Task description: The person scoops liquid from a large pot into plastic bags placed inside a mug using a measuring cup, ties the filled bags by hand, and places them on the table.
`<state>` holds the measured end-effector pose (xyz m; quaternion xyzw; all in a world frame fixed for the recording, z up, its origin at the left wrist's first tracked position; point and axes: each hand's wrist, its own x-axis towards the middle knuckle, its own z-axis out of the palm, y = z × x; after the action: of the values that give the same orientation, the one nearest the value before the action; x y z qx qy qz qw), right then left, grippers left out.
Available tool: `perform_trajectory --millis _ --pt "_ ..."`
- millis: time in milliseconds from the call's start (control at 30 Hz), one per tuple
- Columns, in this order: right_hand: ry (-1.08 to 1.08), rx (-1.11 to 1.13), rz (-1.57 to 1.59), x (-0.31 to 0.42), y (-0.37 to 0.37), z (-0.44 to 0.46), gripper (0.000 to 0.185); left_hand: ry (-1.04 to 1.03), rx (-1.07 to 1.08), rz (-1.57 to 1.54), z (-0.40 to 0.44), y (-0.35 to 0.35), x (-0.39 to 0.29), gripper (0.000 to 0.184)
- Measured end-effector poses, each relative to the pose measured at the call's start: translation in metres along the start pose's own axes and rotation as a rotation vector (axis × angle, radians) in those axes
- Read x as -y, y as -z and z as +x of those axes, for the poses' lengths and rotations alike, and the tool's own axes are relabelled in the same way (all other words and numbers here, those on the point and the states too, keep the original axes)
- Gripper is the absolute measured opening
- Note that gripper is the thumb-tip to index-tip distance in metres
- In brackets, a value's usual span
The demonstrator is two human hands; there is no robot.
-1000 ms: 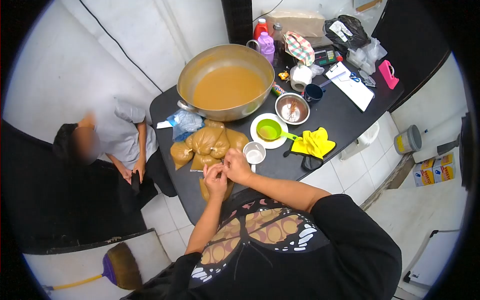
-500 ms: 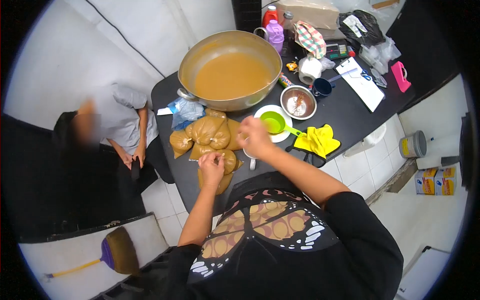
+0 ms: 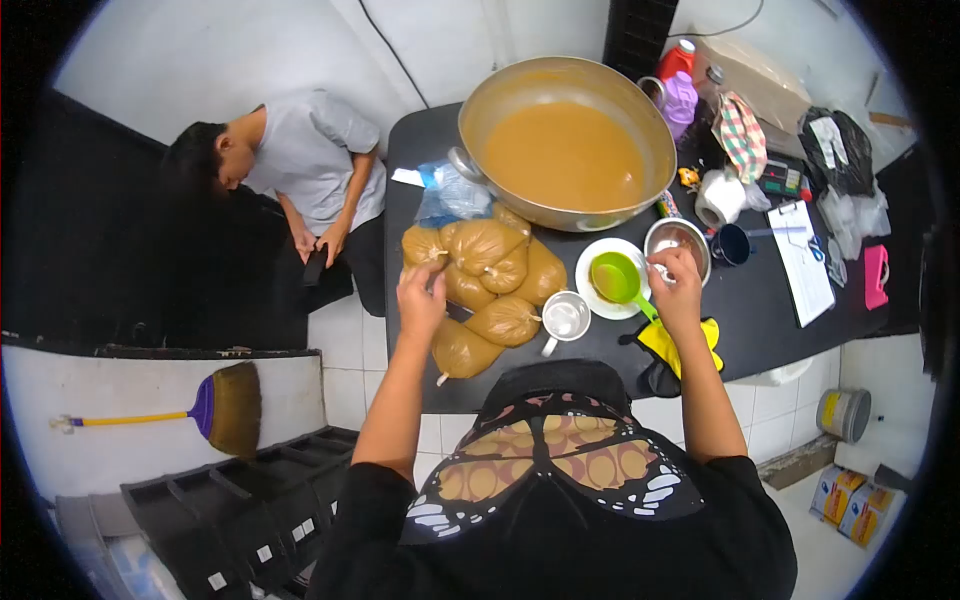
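Note:
Several knotted plastic bags of brown liquid (image 3: pixel 485 255) lie in a pile on the dark table. By their left edge is my left hand (image 3: pixel 422 300), its thumb and fingers apart and nothing visible in them. My right hand (image 3: pixel 677 293) hovers in front of the steel bowl (image 3: pixel 694 238), partly covering it, fingers loosely curled with a gap to the thumb. Just left of it, a green dipper (image 3: pixel 615 277) rests on a white plate (image 3: pixel 592 303). A metal mug (image 3: pixel 567 316) stands between the bags and the plate.
A large pot (image 3: pixel 570 150) of brown liquid stands at the back. Yellow-black gloves (image 3: pixel 690 347) lie near the front edge. To the right are a dark blue mug (image 3: pixel 731 245) and a clipboard (image 3: pixel 803 265). Another person (image 3: pixel 325 160) sits at left, holding a phone (image 3: pixel 315 266).
The camera view has shifted. My right hand has moved right, from over the metal mug to the steel bowl. My left hand has left the front bag for the pile's left edge.

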<state>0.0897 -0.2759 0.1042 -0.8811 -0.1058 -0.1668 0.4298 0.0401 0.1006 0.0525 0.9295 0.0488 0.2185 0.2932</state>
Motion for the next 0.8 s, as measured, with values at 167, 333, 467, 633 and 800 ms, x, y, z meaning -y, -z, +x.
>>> perform_trajectory --millis 167,333,467,633,800 --pt "0.015 0.074 0.054 0.012 -0.014 0.010 0.010 -0.031 0.256 0.026 0.073 -0.022 0.016 0.021" --pt "0.014 0.087 0.083 0.028 -0.019 0.006 0.010 -0.027 0.181 0.148 0.130 -0.083 0.039 0.030" --pt "-0.077 0.107 0.071 0.030 -0.012 -0.002 0.010 0.263 0.474 0.423 0.147 -0.093 0.035 0.034" --pt "-0.123 0.153 0.185 0.040 -0.022 0.003 0.010 0.285 0.202 0.084 0.129 -0.083 0.037 0.027" --pt "0.025 0.285 0.278 0.067 -0.051 0.018 0.010 0.354 -0.176 -0.695 0.081 -0.039 0.004 0.020"
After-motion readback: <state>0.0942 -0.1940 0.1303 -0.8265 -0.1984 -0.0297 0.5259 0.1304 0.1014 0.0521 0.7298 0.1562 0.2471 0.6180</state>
